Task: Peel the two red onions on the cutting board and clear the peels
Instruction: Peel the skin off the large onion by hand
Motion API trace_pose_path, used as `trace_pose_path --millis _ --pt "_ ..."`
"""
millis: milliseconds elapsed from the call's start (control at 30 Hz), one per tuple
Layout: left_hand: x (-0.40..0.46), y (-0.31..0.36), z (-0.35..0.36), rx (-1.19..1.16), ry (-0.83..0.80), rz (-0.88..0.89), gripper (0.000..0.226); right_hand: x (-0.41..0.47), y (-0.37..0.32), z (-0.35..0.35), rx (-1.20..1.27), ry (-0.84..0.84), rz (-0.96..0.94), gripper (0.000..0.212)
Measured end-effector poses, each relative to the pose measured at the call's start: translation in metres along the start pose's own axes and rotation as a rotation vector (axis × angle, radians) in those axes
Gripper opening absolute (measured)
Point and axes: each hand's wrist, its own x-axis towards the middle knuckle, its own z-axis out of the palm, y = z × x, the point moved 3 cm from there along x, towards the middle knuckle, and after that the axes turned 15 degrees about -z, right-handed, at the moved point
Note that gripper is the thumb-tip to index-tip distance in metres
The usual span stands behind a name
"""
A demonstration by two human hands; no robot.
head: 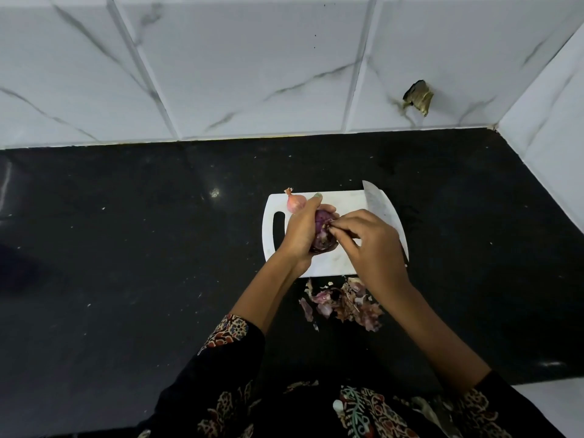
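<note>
My left hand (301, 230) grips a dark purple red onion (323, 224) above the white cutting board (339, 202). My right hand (368, 240) pinches a bit of skin on the onion's right side. A second, smaller pink onion (295, 202) with its dry skin and tip on lies at the board's far left corner, just behind my left hand. A pile of torn peels (343, 303) lies on the black counter just in front of the board, partly under my right wrist.
A knife blade (377, 200) lies along the board's right edge, its handle hidden under my right hand. The black counter (126, 263) stretches left and right. White marble-look tiled walls (252, 67) stand behind and at the right, with a broken hole (417, 98) in one tile.
</note>
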Motion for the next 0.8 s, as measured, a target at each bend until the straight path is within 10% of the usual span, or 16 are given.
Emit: trace_pose_path --millis 367,800 --pt "-0.002 0.002 0.0 0.107 0.184 0.19 0.036 0.002 -0.01 0.014 -0.278 -0.096 0.023 0.018" --pt "-0.002 0.003 0.003 0.082 0.176 0.223 0.033 0.01 -0.002 0.015 -0.057 -0.106 0.208 0.008"
